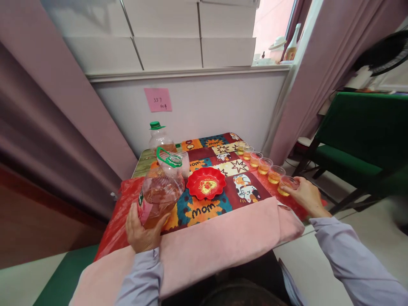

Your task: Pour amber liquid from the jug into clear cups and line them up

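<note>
My left hand is closed round the base of a large clear jug holding amber liquid, with a green handle and cap; the jug stands on the patterned tablecloth at the near left. My right hand grips the nearest small clear cup of amber liquid at the table's right edge. That cup ends a diagonal row of several similar filled cups running back along the right side.
A red scalloped dish sits mid-table. A second bottle with a green cap and an empty cup stand behind the jug. A pink cloth covers the near edge. A green chair stands to the right, curtains on both sides.
</note>
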`<state>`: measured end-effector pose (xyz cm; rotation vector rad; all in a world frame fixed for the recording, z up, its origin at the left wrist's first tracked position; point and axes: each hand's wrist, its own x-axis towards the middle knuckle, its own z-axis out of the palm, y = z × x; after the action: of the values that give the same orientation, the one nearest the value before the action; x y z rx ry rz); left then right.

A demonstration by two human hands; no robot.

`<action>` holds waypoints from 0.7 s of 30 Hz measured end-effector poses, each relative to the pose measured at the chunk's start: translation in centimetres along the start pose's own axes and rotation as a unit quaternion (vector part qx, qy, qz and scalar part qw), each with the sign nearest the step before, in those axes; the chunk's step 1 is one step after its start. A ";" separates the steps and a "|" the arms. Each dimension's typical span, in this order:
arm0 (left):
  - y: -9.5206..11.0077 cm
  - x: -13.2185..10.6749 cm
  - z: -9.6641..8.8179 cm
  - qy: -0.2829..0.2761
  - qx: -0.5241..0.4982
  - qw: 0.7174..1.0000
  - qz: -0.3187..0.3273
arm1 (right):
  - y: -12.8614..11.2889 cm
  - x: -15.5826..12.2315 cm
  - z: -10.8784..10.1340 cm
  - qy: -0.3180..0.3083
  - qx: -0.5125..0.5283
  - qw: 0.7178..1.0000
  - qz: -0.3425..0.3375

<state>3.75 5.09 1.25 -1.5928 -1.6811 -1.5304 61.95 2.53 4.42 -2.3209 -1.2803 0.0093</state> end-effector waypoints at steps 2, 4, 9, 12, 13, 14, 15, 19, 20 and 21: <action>0.1 0.0 -0.2 0.001 0.006 1.000 0.004 | 0.3 -0.2 -0.1 -0.006 -0.006 1.000 -0.001; 0.4 -0.1 -0.4 0.000 0.011 1.000 0.003 | 0.6 -0.4 -0.3 -0.015 -0.010 1.000 -0.001; 0.8 -0.3 -0.8 -0.001 0.019 1.000 0.005 | -1.5 -1.2 -2.3 0.039 -0.002 0.999 0.004; 0.7 -0.4 -0.9 0.006 0.026 1.000 0.014 | -7.0 -2.2 -4.4 0.094 0.079 0.990 -0.076; 0.6 -0.5 -1.0 0.009 0.030 0.999 0.019 | -9.6 -2.5 -4.9 0.095 0.129 0.980 -0.118; 0.6 -0.5 -1.0 0.010 0.033 0.999 0.023 | -12.5 -2.9 -5.3 0.078 0.175 0.967 -0.170; 0.5 -0.6 -1.0 0.009 0.035 0.999 0.025 | -15.5 -3.2 -5.3 0.058 0.215 0.950 -0.219; 0.4 -0.6 -1.2 0.000 0.034 0.999 0.004 | -27.6 -3.1 -2.8 -0.065 0.245 0.876 -0.411; 0.4 -0.6 -1.2 0.000 0.034 0.999 -0.004 | -30.3 -2.7 -1.7 -0.087 0.225 0.862 -0.447; 0.4 -0.6 -1.3 0.002 0.035 0.999 -0.009 | -32.7 -2.2 -0.5 -0.109 0.193 0.852 -0.474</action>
<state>3.81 3.61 1.38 -1.5423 -1.7326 -1.4656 34.90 15.06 17.97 -1.1927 -2.1741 0.1870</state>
